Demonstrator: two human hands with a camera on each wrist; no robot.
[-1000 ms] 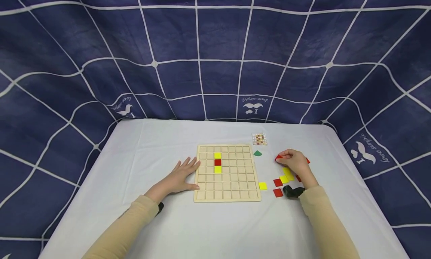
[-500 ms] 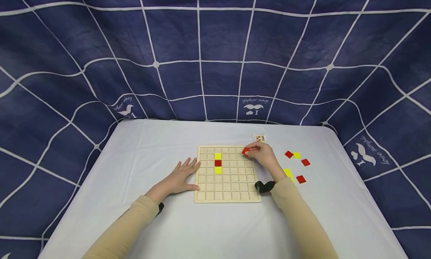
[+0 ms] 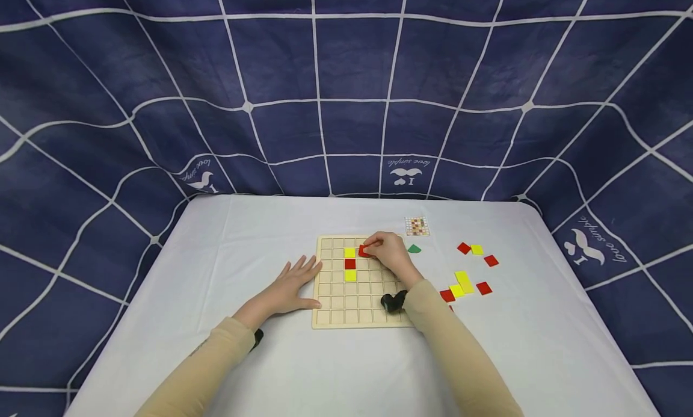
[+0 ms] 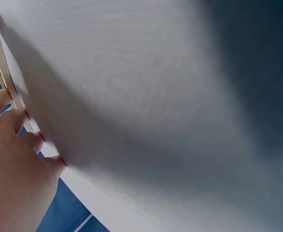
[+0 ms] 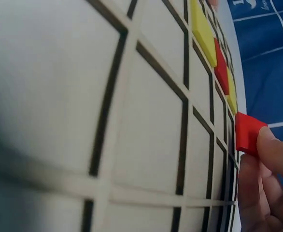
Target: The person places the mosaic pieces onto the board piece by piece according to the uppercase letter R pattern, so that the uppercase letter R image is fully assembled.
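Note:
A wooden grid board lies on the white table. In one of its columns sit a yellow tile, a red tile and another yellow tile. My right hand pinches a red square tile between thumb and fingers, close over the board just right of the upper yellow tile. My left hand lies with spread fingers at the board's left edge, fingertips and thumb touching it. In the left wrist view its fingers reach to that edge.
Right of the board lie several loose red and yellow tiles, among them a yellow one and a red one. A green quarter-round piece and a small pattern card lie near the board's upper right corner. Dark blue curtain surrounds the table.
My right hand has picked up the red tile from the pile at the right and carried it left over the board, beside the upper yellow tile. The left hand has stayed in place.

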